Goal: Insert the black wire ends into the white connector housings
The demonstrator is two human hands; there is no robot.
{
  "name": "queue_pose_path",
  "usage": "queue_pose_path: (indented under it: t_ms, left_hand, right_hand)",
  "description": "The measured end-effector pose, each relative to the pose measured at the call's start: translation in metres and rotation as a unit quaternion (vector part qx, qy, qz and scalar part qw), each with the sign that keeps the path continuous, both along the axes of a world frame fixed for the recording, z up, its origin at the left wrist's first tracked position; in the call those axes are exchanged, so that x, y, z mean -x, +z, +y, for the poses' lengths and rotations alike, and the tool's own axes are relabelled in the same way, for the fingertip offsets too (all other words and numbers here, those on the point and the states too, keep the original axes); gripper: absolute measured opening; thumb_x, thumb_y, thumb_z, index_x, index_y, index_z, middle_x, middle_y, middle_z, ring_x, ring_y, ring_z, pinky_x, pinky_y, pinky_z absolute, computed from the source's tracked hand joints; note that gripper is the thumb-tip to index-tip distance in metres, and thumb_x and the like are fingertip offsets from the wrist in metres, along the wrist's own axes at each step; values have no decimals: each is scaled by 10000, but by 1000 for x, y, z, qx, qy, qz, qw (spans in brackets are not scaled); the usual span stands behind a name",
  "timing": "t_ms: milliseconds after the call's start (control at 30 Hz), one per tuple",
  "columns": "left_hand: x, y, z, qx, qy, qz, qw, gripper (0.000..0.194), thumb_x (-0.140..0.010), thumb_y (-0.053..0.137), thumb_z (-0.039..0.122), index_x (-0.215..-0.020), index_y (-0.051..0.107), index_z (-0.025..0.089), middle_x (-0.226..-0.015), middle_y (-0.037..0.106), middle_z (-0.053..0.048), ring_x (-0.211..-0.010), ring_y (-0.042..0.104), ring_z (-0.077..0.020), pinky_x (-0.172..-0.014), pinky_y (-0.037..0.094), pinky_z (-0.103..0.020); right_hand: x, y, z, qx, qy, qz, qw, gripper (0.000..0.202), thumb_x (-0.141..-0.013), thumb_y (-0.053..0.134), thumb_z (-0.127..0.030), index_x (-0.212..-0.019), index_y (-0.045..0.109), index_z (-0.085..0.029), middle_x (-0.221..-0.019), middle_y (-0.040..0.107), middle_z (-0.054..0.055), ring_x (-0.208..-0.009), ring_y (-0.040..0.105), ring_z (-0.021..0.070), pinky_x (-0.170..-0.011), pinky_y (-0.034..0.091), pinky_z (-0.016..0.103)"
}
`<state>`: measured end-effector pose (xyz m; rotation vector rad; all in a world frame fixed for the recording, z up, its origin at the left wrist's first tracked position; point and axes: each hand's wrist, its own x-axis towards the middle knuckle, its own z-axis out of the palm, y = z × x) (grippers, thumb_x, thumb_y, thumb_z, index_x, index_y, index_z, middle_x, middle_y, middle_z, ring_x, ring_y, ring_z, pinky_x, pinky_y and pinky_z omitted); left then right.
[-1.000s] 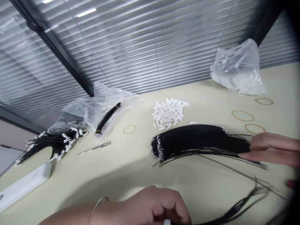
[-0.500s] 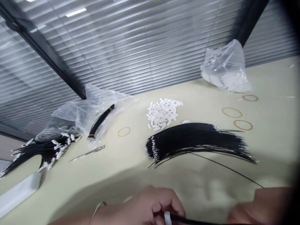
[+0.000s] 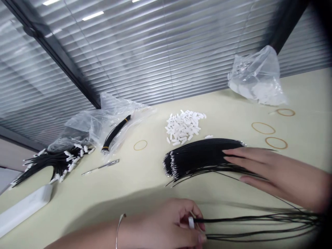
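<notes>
My left hand (image 3: pixel 183 223), a thin bangle on its wrist, is closed around a white connector (image 3: pixel 191 222) with several black wires (image 3: pixel 259 220) that trail off to the right edge. Most of the connector is hidden by my fingers. My right hand (image 3: pixel 264 166) lies with fingers stretched over the right part of a thick bundle of black wires (image 3: pixel 199 155) with silvery terminals at the ends. Behind that bundle is a heap of small white connectors (image 3: pixel 183 126), with one connector (image 3: pixel 209 136) apart from it.
Left on the table stand a white tray (image 3: pixel 26 209), black wires with white connectors (image 3: pixel 62 160), a pen-like metal tool (image 3: pixel 101 167) and a tied wire bundle (image 3: pixel 115 135) on a plastic bag (image 3: pixel 80 124). Rubber bands (image 3: pixel 276 142) and a bag of white pieces (image 3: pixel 259 81) are far right.
My right hand has moved up from the lower right corner onto the wire bundle. The wires from my left hand now show spread out to the right. The view has shifted slightly.
</notes>
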<state>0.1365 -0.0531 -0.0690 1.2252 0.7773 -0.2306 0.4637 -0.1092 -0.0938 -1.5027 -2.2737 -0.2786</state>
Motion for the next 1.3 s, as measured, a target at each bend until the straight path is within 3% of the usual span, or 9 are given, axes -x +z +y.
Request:
queue_pose_path:
  t_ms: [67, 167, 267, 467, 767, 1133, 1300]
  left_hand:
    - [1, -2, 0, -1, -3, -6, 1000, 236, -794, 702, 311, -924, 557, 176, -751, 642, 19, -566, 518, -77, -528, 385, -196]
    - [2, -3, 0, 5, 0, -14, 1000, 248, -794, 711, 314, -933, 559, 176, -766, 643, 17, -564, 514, -72, -525, 372, -193]
    - [2, -5, 0, 9, 6, -12, 1000, 247, -791, 718, 305, -931, 558, 179, -768, 647, 16, -572, 529, -78, -529, 375, -195]
    - [4, -15, 1, 22, 2, -29, 999, 333, -779, 769, 350, -990, 581, 175, -787, 661, 13, -572, 556, -72, -532, 402, -187]
    - [3, -10, 2, 37, 5, -40, 998, 200, -835, 703, 277, -936, 565, 174, -700, 629, 37, -521, 542, -69, -530, 433, -192]
    - [1, -12, 1, 66, 12, -38, 997, 186, -838, 695, 248, -917, 547, 168, -641, 612, 43, -482, 534, -80, -518, 443, -214]
    - [0, -12, 1, 79, 15, -52, 995, 145, -869, 644, 196, -917, 509, 174, -636, 604, 51, -474, 534, -69, -480, 418, -184]
  right_hand:
    - [14, -3, 13, 3, 41, -55, 998, 442, -1012, 457, -455, -1368, 605, -238, -1350, 657, 87, -1151, 647, 297, -956, 538, 462]
    - [28, -7, 24, -27, 63, -82, 994, 359, -1018, 467, -369, -1219, 679, -160, -1180, 707, 120, -1042, 653, 301, -893, 527, 472]
    - [33, -3, 31, -27, 89, -72, 993, 305, -1028, 428, -235, -1033, 728, -173, -979, 710, 88, -867, 646, 240, -781, 508, 396]
    - [42, 0, 41, 29, 119, -34, 992, 324, -1025, 432, -209, -833, 692, -192, -789, 647, 47, -719, 584, 195, -692, 430, 341]
    - [69, 8, 57, 15, 134, 1, 991, 289, -998, 452, -189, -857, 705, -199, -809, 682, 59, -733, 603, 187, -706, 432, 327]
    - [66, 18, 66, 49, 108, -3, 993, 265, -993, 457, -250, -928, 708, -195, -900, 706, 77, -809, 664, 233, -750, 503, 385]
    - [69, 14, 74, 90, 99, -31, 990, 207, -966, 497, -247, -989, 694, -186, -953, 711, 80, -837, 679, 248, -750, 520, 403]
